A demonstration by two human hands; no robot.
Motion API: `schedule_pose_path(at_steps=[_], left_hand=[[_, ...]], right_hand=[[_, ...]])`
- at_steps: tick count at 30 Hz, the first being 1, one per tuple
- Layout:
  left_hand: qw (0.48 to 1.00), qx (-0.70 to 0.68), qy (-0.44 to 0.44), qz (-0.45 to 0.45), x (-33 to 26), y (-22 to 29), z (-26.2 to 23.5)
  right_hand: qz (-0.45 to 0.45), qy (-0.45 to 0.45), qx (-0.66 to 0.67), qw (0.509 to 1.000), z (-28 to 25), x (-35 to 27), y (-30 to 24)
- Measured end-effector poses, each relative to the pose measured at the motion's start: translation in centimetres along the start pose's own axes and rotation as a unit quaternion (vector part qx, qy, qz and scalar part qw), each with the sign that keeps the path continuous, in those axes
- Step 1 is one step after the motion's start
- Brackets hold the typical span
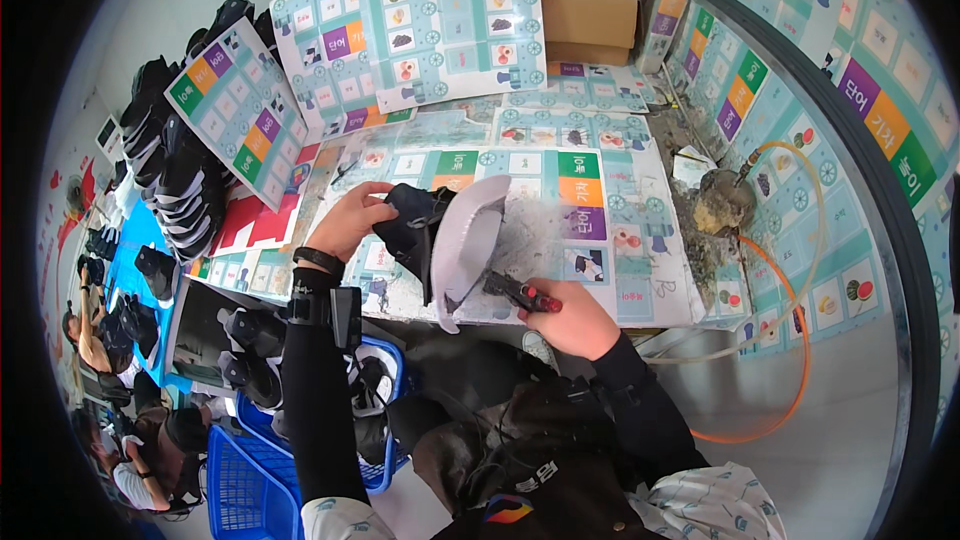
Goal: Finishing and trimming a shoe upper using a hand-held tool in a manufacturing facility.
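My left hand (345,223) grips a black shoe (408,232) by its upper, holding it tilted above the table. The shoe's white sole (468,245) faces right. Closed around a small spray gun (514,290) with black and red parts is my right hand (578,320). The gun's front end is close to the lower part of the sole, and I cannot tell whether they touch. My right fingers are partly hidden behind the grip. Under both hands lies the worktable (650,240), covered with printed sheets and stained grey.
Printed boards (455,35) stand along the back and right. A crusted pot (724,202) sits at right, near a clear hose and an orange hose (806,360). Black shoes (185,180) are stacked at left. Blue baskets (240,485) stand below. Other people work at far left.
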State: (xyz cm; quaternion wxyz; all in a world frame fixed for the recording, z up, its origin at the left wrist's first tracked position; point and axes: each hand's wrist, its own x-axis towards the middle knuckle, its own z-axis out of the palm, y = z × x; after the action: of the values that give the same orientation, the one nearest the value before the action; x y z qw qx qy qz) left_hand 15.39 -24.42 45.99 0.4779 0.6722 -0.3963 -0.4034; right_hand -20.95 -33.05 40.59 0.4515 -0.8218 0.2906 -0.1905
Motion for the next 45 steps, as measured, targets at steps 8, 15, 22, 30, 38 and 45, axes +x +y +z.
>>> schedule_pose_path(at_steps=[8, 15, 22, 30, 38, 45], left_hand=[[0.926, 0.357, 0.082, 0.095, 3.8, -2.5, -0.4], [0.934, 0.350, 0.067, 0.002, 4.3, -0.5, 1.1], [0.989, 0.005, 0.080, 0.120, 3.3, 3.2, 3.1], [0.971, 0.164, 0.113, 0.134, 5.1, -5.1, 2.2], [0.950, 0.205, 0.132, 0.197, 3.8, -4.1, 3.3], [0.936, 0.234, 0.170, 0.203, 3.9, -3.1, 4.2]], right_hand=[[-0.021, 0.008, 0.021, 1.000, 0.0, -0.4, 0.1], [-0.035, 0.010, 0.033, 0.999, -0.8, -0.8, 0.3], [-0.048, 0.002, 0.087, 0.995, -3.3, -1.5, -1.2], [-0.036, 0.036, -0.007, 0.999, -2.9, 2.1, -1.1], [-0.060, 0.022, -0.034, 0.997, -2.4, 3.5, -0.8], [-0.050, 0.115, -0.083, 0.989, -1.8, 2.7, -0.6]])
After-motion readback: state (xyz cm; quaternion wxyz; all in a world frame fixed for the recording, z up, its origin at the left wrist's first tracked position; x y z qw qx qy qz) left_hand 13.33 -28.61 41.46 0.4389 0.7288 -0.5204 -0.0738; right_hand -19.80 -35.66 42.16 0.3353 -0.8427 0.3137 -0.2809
